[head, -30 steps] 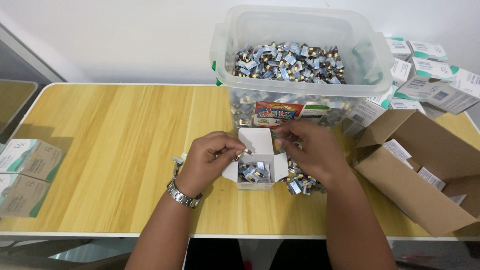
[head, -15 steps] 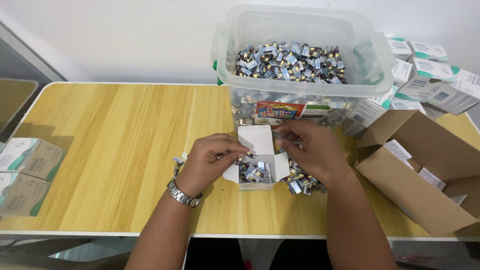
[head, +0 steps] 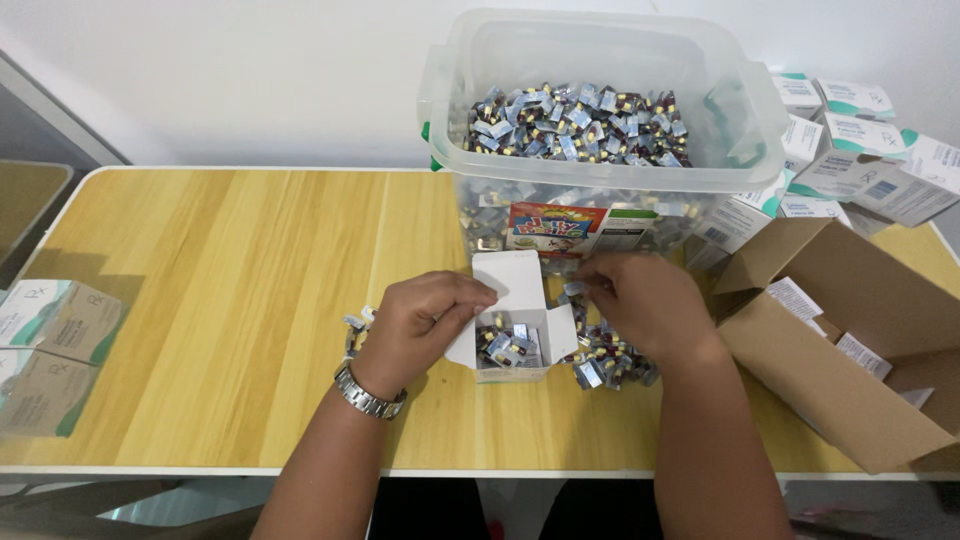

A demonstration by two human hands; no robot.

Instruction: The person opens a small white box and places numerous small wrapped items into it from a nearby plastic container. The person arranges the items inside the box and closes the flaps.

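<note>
A small white carton (head: pixel 512 340), flaps open and part-filled with foil sachets, is steadied at its left flap by the curled fingers of the left hand (head: pixel 425 320). Just right of the carton, a loose sachet pile (head: pixel 605 358) is covered by the right hand (head: pixel 645 305), fingers bent, apparently pinching one. Behind the carton stands a clear plastic tub (head: pixel 600 130) of sachets.
</note>
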